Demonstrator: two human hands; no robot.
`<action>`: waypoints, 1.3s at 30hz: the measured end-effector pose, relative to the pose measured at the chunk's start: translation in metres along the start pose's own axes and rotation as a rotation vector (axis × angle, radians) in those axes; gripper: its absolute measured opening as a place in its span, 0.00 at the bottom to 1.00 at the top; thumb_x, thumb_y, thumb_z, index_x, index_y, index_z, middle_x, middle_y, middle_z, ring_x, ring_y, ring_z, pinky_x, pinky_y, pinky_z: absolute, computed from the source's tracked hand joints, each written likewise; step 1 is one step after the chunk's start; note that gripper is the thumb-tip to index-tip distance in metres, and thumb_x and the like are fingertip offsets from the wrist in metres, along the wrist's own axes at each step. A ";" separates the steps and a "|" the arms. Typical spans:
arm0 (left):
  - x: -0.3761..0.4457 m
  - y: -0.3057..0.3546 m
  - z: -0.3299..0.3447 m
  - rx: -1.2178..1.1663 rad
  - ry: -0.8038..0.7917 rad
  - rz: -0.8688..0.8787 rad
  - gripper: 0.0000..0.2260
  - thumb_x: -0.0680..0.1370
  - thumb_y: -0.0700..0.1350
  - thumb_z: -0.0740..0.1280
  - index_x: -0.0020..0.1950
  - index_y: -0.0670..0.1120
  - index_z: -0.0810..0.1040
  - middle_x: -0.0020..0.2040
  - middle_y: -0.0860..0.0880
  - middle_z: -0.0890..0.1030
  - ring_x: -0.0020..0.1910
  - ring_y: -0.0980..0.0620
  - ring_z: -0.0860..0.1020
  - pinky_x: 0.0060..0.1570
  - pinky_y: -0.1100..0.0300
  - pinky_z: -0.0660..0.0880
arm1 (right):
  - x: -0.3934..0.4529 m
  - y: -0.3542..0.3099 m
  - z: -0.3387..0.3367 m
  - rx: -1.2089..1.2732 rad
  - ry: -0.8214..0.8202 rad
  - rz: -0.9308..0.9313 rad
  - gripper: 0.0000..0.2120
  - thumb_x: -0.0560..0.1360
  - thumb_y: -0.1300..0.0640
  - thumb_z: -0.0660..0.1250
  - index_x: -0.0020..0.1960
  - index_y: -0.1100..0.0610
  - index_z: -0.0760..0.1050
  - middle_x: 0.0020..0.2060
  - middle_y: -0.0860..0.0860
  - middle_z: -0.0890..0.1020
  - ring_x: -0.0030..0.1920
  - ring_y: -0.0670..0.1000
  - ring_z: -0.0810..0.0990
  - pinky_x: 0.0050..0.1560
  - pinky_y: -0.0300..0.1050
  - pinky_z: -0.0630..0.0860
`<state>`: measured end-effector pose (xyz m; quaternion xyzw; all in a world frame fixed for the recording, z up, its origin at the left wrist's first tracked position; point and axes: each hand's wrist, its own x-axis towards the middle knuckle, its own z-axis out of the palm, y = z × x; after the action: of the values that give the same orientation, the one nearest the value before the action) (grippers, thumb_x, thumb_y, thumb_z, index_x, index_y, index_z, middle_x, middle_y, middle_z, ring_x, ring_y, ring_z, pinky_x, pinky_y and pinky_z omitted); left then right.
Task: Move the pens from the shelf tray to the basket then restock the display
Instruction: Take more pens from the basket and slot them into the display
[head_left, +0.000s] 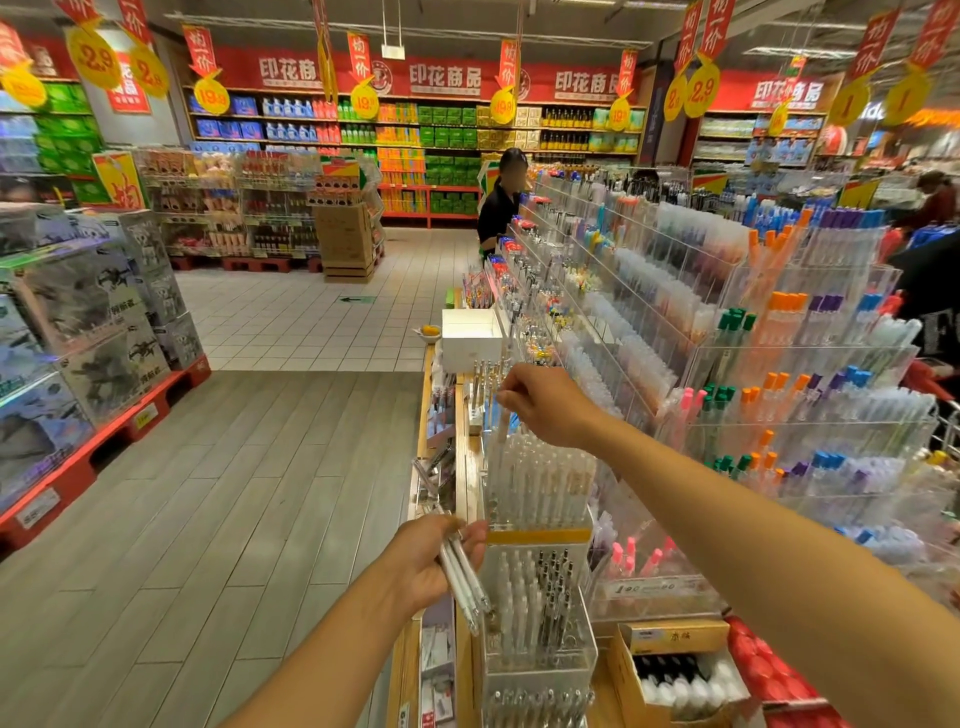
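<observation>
My left hand grips a small bundle of white pens, tips pointing down and to the right, just left of the clear display holders. My right hand is higher up and pinches a single clear pen by its top end. That pen hangs down into a clear acrylic tray packed with upright white pens. Below it stands another clear holder with white and dark pens. No basket is in view.
A tall tiered acrylic rack of coloured pens fills the right side. A white box sits further along the counter. An open carton of bottles is at lower right. A person stands at the far end. Boxed goods line the left aisle.
</observation>
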<state>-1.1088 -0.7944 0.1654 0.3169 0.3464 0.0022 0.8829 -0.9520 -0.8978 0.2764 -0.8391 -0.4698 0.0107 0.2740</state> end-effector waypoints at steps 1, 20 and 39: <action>-0.001 -0.001 0.000 0.008 -0.007 -0.003 0.10 0.83 0.34 0.57 0.59 0.30 0.73 0.42 0.36 0.81 0.36 0.46 0.77 0.27 0.57 0.80 | 0.000 0.001 0.003 -0.037 0.013 -0.005 0.07 0.82 0.56 0.61 0.50 0.59 0.73 0.43 0.54 0.79 0.42 0.55 0.75 0.41 0.48 0.71; -0.004 0.001 0.005 0.092 -0.050 0.082 0.08 0.82 0.39 0.63 0.56 0.38 0.80 0.36 0.44 0.83 0.34 0.47 0.83 0.34 0.57 0.81 | 0.012 0.013 0.039 -0.287 -0.116 0.025 0.16 0.78 0.53 0.65 0.44 0.64 0.83 0.42 0.58 0.83 0.45 0.53 0.76 0.51 0.52 0.77; -0.009 0.002 0.019 0.031 -0.268 0.230 0.14 0.80 0.47 0.64 0.59 0.40 0.78 0.41 0.45 0.85 0.27 0.56 0.78 0.22 0.66 0.75 | -0.021 -0.008 0.008 0.579 -0.388 0.214 0.08 0.79 0.64 0.64 0.52 0.69 0.78 0.33 0.52 0.75 0.31 0.47 0.71 0.33 0.39 0.70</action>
<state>-1.1032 -0.8055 0.1823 0.3654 0.1868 0.0556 0.9102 -0.9724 -0.9077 0.2680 -0.7534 -0.4002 0.3310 0.4034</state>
